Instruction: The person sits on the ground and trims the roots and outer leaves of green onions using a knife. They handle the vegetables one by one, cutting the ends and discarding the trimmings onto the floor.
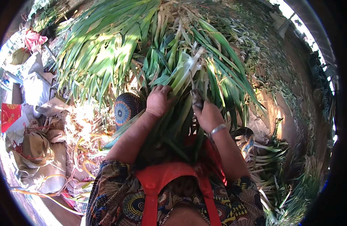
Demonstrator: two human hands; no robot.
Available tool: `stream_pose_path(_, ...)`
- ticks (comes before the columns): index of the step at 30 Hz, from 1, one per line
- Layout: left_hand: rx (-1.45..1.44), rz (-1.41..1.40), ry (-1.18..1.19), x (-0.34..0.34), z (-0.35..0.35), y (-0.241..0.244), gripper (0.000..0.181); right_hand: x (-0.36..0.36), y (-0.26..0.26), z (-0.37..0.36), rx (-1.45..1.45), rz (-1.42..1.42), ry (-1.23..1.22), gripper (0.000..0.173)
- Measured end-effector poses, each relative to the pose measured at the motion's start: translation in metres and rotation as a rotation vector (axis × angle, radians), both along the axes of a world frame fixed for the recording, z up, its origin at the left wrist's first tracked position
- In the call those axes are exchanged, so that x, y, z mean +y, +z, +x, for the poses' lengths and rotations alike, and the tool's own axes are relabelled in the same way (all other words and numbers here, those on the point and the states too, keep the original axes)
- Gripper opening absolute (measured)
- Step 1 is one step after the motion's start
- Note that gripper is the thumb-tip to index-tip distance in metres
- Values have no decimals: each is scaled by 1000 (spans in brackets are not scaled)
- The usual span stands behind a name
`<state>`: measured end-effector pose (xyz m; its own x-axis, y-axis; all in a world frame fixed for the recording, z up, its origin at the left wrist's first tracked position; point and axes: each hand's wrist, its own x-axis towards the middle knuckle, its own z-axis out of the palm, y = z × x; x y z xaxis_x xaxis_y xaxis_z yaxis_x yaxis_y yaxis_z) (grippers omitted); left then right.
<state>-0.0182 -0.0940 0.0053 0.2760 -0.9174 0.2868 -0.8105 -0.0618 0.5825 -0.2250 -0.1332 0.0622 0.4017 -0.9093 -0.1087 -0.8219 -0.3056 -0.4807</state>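
My left hand [159,101] grips the green stalks of a leafy allium plant, likely a leek or large green onion [187,69], whose white base and roots point away from me. In my right hand [206,111] is the dark handle of a knife [192,80], its narrow blade lying against the white part of the plant. The long leaves run back between my forearms over my red apron [162,175]. Right beyond my hands lies a large heap of the same plants [105,48], leaves fanned towards me.
More plants with pale stems lie at the lower right [269,169]. Leaf scraps [275,62] cover the ground on the right. Cloth sacks [38,147], yellow cords [53,176] and a red printed packet [10,115] are on the left.
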Motion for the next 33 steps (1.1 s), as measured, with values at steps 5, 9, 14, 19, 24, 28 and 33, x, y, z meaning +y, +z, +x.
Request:
stream_pose_path(5, 23, 423, -29, -15, -12, 19, 43, -87, -6, 29, 71, 14, -145, 35)
stream_pose_path(9, 83, 487, -85, -30, 5, 24, 41, -100, -3, 35, 73, 27, -142, 35)
stream_pose_path(14, 349, 560, -154, -48, 42, 30, 35, -8, 18, 0, -42, 69, 31, 40)
stream_pose_path(19, 388, 709, -159, -58, 55, 86, 36, 13, 24, -14, -147, -2, 111, 38)
stream_pose_path(24, 196, 582, -167, -41, 42, 152, 41, -73, 0, -2, -53, -5, -156, 39)
stream_pose_path(28, 385, 557, -120, -13, 53, 172, 41, 3, 12, -11, -439, -11, 108, 38)
stream_pose_path(33, 359, 427, -70, -15, 71, 186, 43, 57, 39, -29, -454, 53, 235, 35)
